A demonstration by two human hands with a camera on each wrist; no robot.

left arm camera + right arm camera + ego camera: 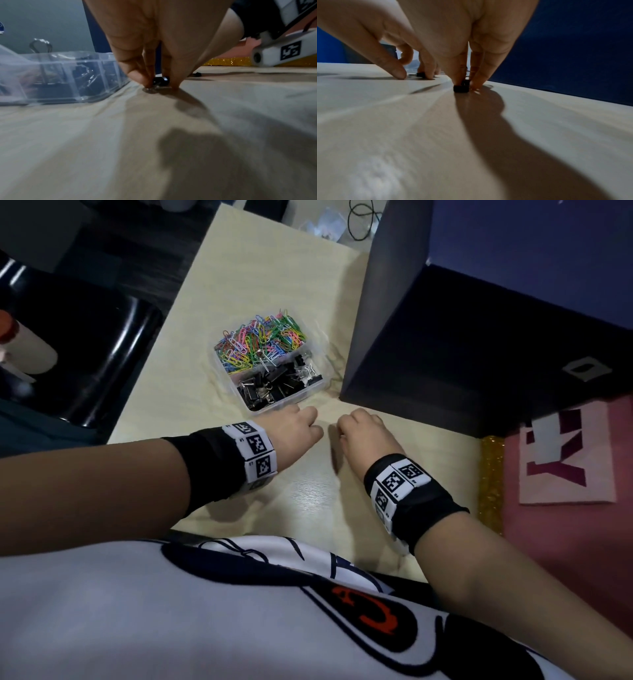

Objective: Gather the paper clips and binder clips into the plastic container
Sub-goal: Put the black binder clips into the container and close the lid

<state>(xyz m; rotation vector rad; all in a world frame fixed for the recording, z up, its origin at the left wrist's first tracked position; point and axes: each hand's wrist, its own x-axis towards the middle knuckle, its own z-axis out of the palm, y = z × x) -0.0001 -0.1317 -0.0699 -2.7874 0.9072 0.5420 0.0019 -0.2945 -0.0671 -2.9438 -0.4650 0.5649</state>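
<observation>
The left hand has its fingertips down on the table, pinching a small black clip. The clip sits right between the thumb and a finger, and it touches the table. The right hand does the same thing. Its fingers are bent down around another black clip, which is also on the table. The two hands are close side by side.

What could go wrong? I think the clips are tiny and smooth, so one could slip out of the fingertips when it is lifted. It could then fall and slide away on the table. A wire handle could also flip and make the hold weak. If a hand swings too low, it could bump the box and spill it.

The clear box sits just past the left fingers. It has two parts. The far part holds a heap of paper clips in many colours. The near part, closest to the fingers, holds black binder clips. The heap of paper clips is high, so I think some could tip over the wall.

Past the right fingers stands a big dark box.
</observation>
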